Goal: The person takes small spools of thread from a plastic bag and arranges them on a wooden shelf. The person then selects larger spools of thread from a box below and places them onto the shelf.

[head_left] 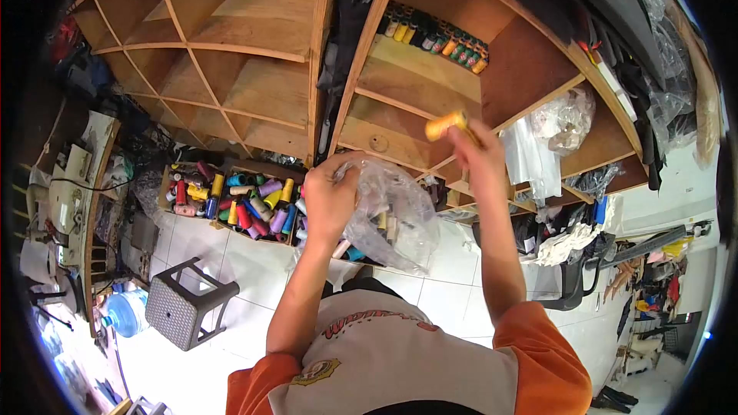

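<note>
Cloth shirt (415,361) | left grip (330,194) pinching crinkled plastic bag (388,204) | right grip (478,155) pinching cylindrical spool (444,125)

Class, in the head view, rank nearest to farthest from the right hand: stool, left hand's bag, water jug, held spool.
1. Spool: in the right hand
2. Bag: in the left hand
3. Stool: lower left, on floor
4. Water jug: left of the stool

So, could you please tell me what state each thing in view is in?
Clear plastic bag, crumpled, gripped by left hand
Yellow spool, raised in right hand
Box, open, filled with assorted spools
Shelved spools, lined up in rows
Stool, standing on the floor
</note>
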The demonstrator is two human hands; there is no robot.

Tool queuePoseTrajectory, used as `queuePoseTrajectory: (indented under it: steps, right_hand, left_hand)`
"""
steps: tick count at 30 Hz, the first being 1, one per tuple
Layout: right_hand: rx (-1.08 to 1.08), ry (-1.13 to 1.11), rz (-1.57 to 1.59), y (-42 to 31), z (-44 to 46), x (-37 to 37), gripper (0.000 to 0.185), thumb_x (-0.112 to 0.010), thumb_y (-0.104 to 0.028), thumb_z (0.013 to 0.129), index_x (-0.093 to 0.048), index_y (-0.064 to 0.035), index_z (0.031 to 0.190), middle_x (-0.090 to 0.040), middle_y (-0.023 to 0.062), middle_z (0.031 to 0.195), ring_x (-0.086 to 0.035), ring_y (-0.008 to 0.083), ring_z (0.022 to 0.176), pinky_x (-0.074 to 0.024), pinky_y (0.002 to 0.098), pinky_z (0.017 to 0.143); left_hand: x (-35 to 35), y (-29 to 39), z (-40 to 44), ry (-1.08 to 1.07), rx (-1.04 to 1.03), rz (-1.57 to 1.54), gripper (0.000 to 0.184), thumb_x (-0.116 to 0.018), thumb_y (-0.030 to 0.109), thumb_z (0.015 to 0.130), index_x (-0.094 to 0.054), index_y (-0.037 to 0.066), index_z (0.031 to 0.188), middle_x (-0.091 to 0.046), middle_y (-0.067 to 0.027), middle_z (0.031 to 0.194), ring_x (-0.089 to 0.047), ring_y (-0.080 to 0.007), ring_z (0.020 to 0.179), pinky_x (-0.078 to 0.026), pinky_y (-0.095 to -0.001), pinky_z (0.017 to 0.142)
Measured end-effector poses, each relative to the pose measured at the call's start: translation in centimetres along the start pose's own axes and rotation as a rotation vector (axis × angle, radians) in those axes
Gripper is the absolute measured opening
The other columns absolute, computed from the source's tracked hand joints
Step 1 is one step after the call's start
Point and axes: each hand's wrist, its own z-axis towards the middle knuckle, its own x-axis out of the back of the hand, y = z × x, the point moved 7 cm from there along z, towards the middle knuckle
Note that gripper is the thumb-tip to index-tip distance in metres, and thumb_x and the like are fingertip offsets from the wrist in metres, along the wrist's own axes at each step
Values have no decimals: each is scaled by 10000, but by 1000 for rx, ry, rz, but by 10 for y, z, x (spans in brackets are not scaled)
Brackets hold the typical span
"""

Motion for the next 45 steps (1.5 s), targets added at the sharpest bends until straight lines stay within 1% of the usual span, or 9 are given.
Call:
queuePoseTrajectory:
  steps: [5, 8, 11, 14, 17, 23, 35, 41, 45]
  right_hand:
    - [128, 382, -255, 34, 152, 41, 462, -716, -437, 714, -695, -9, 887, -602, 85, 594, -584, 154, 556, -444, 296, 546]
    - [199, 512, -396, 70, 220, 48, 432, -756, -370, 714, -690, -2, 930, -617, 61, 674, -579, 118, 592, -437, 265, 523]
    - [244, 610, -607, 79, 246, 40, 488, -746, -406, 698, -681, 10, 945, -675, 171, 798, -661, 245, 783, -495, 334, 678]
    - [120, 577, -612, 130, 295, 44, 463, -703, -436, 709, -696, -61, 981, -673, 175, 902, -642, 307, 870, -502, 401, 783]
    - [-10, 504, -655, 103, 282, 30, 463, -699, -445, 719, -692, -69, 990, -675, 162, 915, -635, 310, 880, -504, 411, 779]
    - [66, 538, -814, 116, 301, 26, 426, -668, -446, 759, -691, -95, 999, -678, 139, 922, -638, 321, 846, -510, 434, 759]
    - [-42, 551, -713, 112, 277, 23, 379, -661, -456, 747, -707, -151, 967, -675, 146, 919, -642, 323, 883, -519, 413, 775]
    - [34, 536, -708, 116, 281, 29, 402, -640, -432, 764, -704, -76, 941, -656, 203, 957, -646, 326, 863, -515, 410, 773]
    - [-83, 483, -131, 182, 307, 49, 334, -578, -325, 831, -654, -28, 965, -648, 154, 895, -644, 260, 801, -527, 364, 715]
  left_hand:
    - [9, -9, 6, 79, 70, 64, 187, -556, 27, 833, -654, -21, 985, -515, -5, 531, -440, -59, 417, -338, -232, 400]
    - [18, -14, 8, 117, 69, 57, 187, -558, 34, 837, -656, -19, 987, -534, -7, 557, -452, -57, 422, -342, -225, 403]
    - [31, -22, 10, 163, 122, 94, 193, -550, 30, 841, -653, -20, 996, -542, -6, 576, -448, -52, 422, -338, -221, 402]
    - [43, -30, 11, 195, 148, 97, 206, -537, 24, 849, -648, -17, 1017, -532, 5, 578, -429, -46, 417, -326, -217, 398]
    - [53, -37, 10, 222, 162, 83, 207, -532, 27, 855, -647, -18, 1021, -527, 8, 577, -421, -44, 416, -320, -216, 395]
    - [61, -43, 8, 264, 168, 125, 206, -529, 27, 860, -642, -29, 1023, -530, 2, 580, -418, -44, 417, -310, -213, 389]
    - [67, -61, -3, 304, 208, 41, 156, -551, 47, 867, -634, -23, 979, -545, -9, 620, -395, -46, 386, -296, -216, 355]
    - [70, -61, -3, 298, 206, 71, 196, -528, 17, 855, -637, -32, 1010, -590, -24, 666, -426, -47, 414, -325, -214, 379]
    - [71, -59, -3, 293, 198, 94, 205, -519, 13, 854, -634, -35, 1017, -623, -37, 718, -434, -49, 418, -338, -215, 381]
